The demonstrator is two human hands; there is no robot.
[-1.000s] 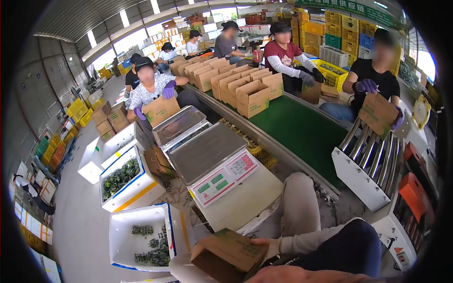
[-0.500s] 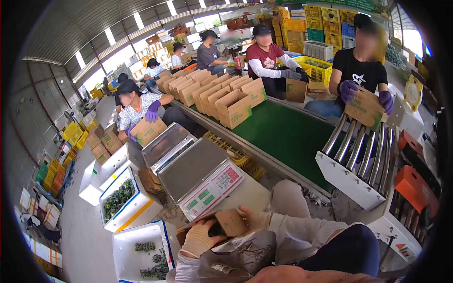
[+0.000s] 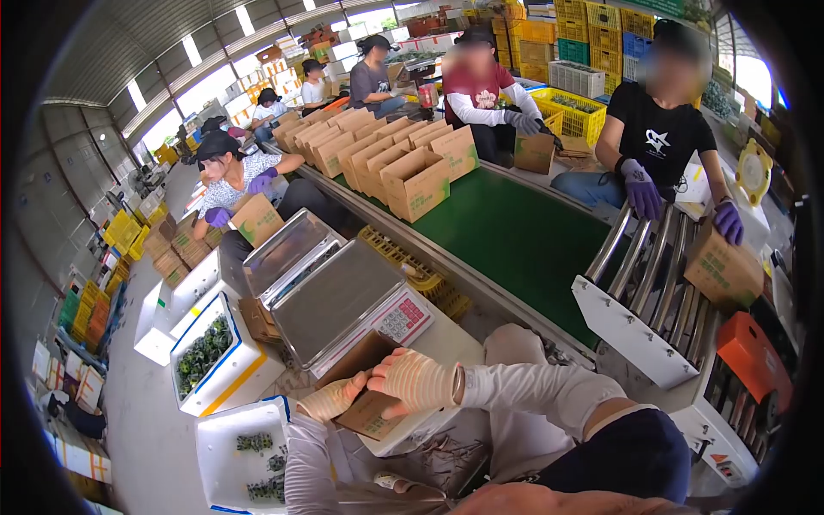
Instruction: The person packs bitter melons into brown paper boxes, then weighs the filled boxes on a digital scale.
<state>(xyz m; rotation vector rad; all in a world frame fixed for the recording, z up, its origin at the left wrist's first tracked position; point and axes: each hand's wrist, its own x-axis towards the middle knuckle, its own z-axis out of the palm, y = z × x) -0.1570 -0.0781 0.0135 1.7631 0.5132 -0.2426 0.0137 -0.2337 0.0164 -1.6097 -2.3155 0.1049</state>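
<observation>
A brown cardboard box (image 3: 375,417) stands tilted in front of me against the near side of a digital scale (image 3: 343,300). My left hand (image 3: 333,398), in a striped fingerless glove, is closed on the box's left side. My right hand (image 3: 415,380), gloved the same way, reaches across the top with its fingers bent over the cardboard. The two hands nearly meet at the box's upper left. What lies inside the box is hidden. A white foam box (image 3: 210,468) with small bunches of dark green produce is beside my left forearm.
Another foam box (image 3: 245,378) of greens stands further left. Open cartons (image 3: 416,184) line the green conveyor belt (image 3: 515,249). Metal rollers (image 3: 639,257) are at right, where a co-worker's purple-gloved hand (image 3: 728,221) rests on a carton (image 3: 725,268). Several other people sit around the belt.
My right hand has moved left across the box top, and my left hand has come out to its left side. At right, the co-worker's carton has moved along the rollers towards me.
</observation>
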